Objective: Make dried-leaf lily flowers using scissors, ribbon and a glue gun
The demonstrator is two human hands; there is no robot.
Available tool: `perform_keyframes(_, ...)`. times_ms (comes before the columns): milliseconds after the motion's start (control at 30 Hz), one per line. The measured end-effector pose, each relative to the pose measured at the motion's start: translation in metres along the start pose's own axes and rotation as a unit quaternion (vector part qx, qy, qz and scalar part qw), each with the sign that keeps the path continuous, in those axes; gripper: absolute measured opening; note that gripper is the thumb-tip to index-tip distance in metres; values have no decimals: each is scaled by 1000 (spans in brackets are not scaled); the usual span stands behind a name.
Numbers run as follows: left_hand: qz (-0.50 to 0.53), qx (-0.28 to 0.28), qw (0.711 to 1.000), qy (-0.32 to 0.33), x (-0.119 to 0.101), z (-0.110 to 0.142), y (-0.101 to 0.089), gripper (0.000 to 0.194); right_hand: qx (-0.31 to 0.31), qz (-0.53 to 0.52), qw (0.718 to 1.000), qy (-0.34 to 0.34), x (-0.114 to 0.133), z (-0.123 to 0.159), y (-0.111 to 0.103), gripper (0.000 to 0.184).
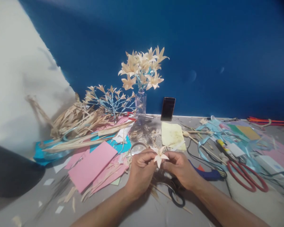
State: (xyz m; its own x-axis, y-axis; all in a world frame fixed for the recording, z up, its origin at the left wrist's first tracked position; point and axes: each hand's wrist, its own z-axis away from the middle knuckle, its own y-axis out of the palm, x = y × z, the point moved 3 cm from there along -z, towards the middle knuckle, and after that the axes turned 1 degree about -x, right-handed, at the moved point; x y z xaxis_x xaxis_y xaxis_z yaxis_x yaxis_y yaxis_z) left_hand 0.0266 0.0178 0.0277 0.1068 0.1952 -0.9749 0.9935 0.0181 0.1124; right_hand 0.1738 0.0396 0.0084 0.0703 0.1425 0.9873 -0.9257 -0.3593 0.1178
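Observation:
Between my two hands is a small cream flower [159, 156] with pointed petals, seemingly made of dried husk. My left hand [142, 168] pinches it from the left, and my right hand [180, 167] pinches its right side. Its base and any stem are hidden behind the fingers. Just below the hands lies a pair of scissors with black handles [176, 197]. A roll of tape [138, 146] rests behind my left hand. By my right wrist is a dark blue tool [209, 174], possibly a glue gun, partly covered by the arm.
A clear bottle [140, 108] holds a bouquet of husk flowers [143, 67] against the blue wall. Left are dried husks [73, 121] and pink paper [92, 166]. A phone [168, 108] leans on the wall. Red-handled scissors [247, 176] and blue ribbon [203, 143] lie right.

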Motion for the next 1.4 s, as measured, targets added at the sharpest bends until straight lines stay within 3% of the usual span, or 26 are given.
perform_keyframes(467, -12, -25, 999, 19, -1, 0, 0, 23, 6, -18, 1000, -5, 0, -3, -1, 34)
perform_keyframes(767, 20, -41, 999, 29, -13, -6, -5, 15, 53, 4, 998, -22, -4, -4, 1, 38)
perform_keyframes(900, 77, -37, 996, -20, -3, -2, -2, 5, 46, 6, 998, -45, 0, -3, 2, 35)
perform_keyframes(1000, 97, -33, 993, -55, 10, 0, 0, 18, 31, -4, 998, -59, 4, -2, 3, 33)
perform_keyframes(1100, 110, -20, 991, -79, 17, -2, 0, 18, 46, -15, 996, -70, 8, -2, 5, 34)
perform_keyframes(1267, 96, 8, 992, -77, 7, -3, -2, 31, 59, 12, 995, -74, 10, -2, 8, 39)
perform_keyframes(1400, 66, 15, 995, -70, -6, -2, -5, 22, 46, 45, 995, -72, 7, -2, 6, 41)
